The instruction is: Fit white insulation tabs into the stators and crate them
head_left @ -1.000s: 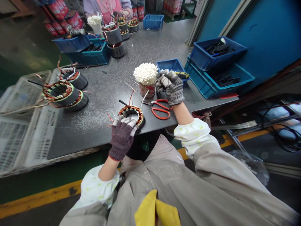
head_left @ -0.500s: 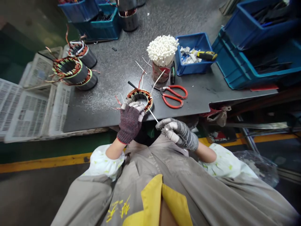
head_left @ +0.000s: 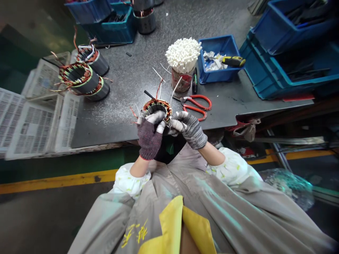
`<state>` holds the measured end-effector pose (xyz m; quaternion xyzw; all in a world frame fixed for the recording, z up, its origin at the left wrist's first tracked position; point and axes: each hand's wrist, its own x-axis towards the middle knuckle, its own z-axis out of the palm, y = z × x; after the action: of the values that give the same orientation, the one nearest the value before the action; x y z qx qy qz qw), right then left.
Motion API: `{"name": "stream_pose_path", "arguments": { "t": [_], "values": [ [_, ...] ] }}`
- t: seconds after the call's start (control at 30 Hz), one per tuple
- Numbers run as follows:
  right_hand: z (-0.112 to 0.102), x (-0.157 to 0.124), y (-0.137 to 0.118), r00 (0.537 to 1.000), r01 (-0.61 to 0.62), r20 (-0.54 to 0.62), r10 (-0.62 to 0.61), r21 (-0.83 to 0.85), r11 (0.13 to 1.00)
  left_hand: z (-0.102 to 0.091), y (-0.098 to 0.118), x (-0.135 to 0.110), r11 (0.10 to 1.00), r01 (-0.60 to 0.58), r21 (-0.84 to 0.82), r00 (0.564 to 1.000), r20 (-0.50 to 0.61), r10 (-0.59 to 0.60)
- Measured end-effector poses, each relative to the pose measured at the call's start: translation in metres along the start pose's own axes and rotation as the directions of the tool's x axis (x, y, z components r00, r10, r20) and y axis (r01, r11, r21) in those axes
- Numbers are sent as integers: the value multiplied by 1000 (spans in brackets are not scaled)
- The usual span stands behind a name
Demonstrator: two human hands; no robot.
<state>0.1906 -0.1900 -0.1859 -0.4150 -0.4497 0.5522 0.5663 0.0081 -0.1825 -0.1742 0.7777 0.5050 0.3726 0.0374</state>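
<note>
At bench edge (head_left: pixel 100 144) | left hand (head_left: pixel 149 138) fingers curled over stator (head_left: pixel 157 107) | right hand (head_left: pixel 190 129) fingers pinched, held item hidden

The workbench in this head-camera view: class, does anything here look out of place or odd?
The gloves don't match: the left glove is dark maroon knit, while the right glove is grey striped. A small black scrap also lies alone on the bench.

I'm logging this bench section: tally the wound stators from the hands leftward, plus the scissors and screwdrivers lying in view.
Wound stators: 4
Red-handled scissors: 1
Yellow-and-black-handled screwdriver: 1
Total: 6
</note>
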Motion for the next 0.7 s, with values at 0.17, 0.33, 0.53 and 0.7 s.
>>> {"name": "stream_pose_path", "arguments": {
  "t": [0.17, 0.33, 0.53, 0.7],
  "values": [
    [2, -3, -5, 1000, 10, -12, -11, -20, 1000, 0, 0, 6, 990, -124, 62, 992, 37, 122],
    [1, 6, 6, 997, 76, 21, -73, -142, 987, -5, 1, 7, 989, -134, 62, 989, 70, 130],
    [-19, 14, -3, 917, 399, 250, -311, -570, 718, -16, 0, 6, 974, -218, 63, 966, 155, 206],
    [-12, 13, -26, 830, 525, 391, -398, -789, 319, -11, -2, 7, 978, -206, 46, 973, 119, 199]
  ]
}}
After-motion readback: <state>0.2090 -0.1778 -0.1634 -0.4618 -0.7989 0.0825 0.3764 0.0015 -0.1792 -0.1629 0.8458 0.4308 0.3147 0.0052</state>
